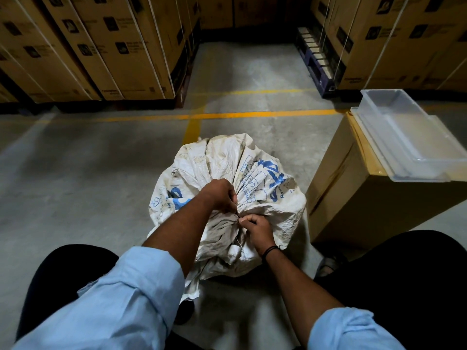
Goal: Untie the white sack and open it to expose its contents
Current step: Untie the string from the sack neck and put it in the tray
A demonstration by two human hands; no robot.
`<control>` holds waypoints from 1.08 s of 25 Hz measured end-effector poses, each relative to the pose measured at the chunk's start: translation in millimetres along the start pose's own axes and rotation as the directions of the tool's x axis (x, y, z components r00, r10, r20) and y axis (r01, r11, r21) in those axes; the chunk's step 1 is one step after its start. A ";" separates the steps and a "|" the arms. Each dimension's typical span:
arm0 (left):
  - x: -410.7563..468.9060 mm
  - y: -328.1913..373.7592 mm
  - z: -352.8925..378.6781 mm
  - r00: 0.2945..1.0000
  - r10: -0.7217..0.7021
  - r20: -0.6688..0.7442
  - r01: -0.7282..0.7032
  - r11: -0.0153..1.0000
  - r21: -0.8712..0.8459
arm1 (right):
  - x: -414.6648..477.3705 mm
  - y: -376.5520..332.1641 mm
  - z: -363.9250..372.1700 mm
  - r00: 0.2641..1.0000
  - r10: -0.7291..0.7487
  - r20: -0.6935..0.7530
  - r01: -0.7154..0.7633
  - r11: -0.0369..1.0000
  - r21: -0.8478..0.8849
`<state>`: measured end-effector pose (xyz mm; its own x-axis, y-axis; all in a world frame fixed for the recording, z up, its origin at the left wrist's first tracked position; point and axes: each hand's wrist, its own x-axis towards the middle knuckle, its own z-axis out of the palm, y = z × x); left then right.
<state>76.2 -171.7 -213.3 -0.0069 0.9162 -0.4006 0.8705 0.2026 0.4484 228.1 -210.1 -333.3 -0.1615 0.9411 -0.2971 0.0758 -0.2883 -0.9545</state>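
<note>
Clear tray (414,137) on box (358,198); stacked cartons (101,46)

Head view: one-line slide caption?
Both hands, left and right, pinch the string at the tied neck of the white sack.

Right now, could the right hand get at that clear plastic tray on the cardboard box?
Probably yes: nothing blocks the way from the right hand to the clear plastic tray, though it is busy pinching the white woven sack's tie.

Sack (227,173) contents hidden — print unreadable.
</note>
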 end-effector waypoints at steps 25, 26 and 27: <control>-15.5 -40.6 36.0 0.938 -0.071 -0.339 -0.130 0.835 -0.535 | -7.1 -55.9 17.9 0.894 -0.447 -0.040 0.329 0.714 -0.617; -16.6 -42.5 40.7 0.932 -0.098 -0.349 -0.139 0.792 -0.594 | -8.1 -55.4 16.8 0.891 -0.453 -0.026 0.340 0.704 -0.624; -17.7 -44.0 44.0 0.922 -0.106 -0.373 -0.153 0.785 -0.600 | -10.2 -56.6 16.4 0.890 -0.456 -0.011 0.347 0.692 -0.633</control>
<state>59.6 -212.0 -261.0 -0.2822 0.9521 -0.1182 0.3897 0.2263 0.8927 209.3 -206.3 -276.7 -0.1677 0.9709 0.1708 0.6197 0.2386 -0.7477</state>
